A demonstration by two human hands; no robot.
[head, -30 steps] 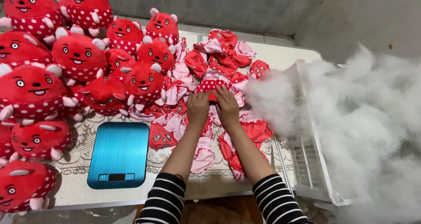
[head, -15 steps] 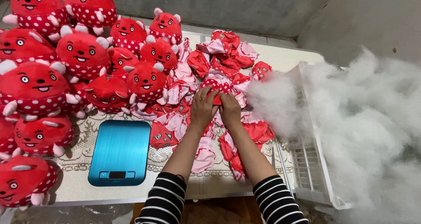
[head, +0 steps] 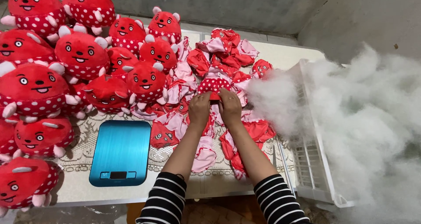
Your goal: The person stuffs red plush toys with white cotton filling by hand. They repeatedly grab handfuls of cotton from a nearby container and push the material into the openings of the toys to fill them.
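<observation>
Left hand [head: 200,109]: pinching unstuffed toy skin [head: 213,85], beside right hand [head: 230,106], which pinches it too.
Left: blue scale [head: 120,152], stuffed toys [head: 83,57].
Right: stuffing pile [head: 364,132].

Left plush toys [head: 17,97] edge-cropped

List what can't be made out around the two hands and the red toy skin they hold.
- Head view: the opening of the polka-dot toy skin is covered by the left hand and right hand.
- Fingertips curl under; grip not visible.
- The white crate holds a heap of white stuffing that hides its inside.
- The blue scale has a display too small to read.
- Stuffed toys at the left are cut by the frame edge.
</observation>
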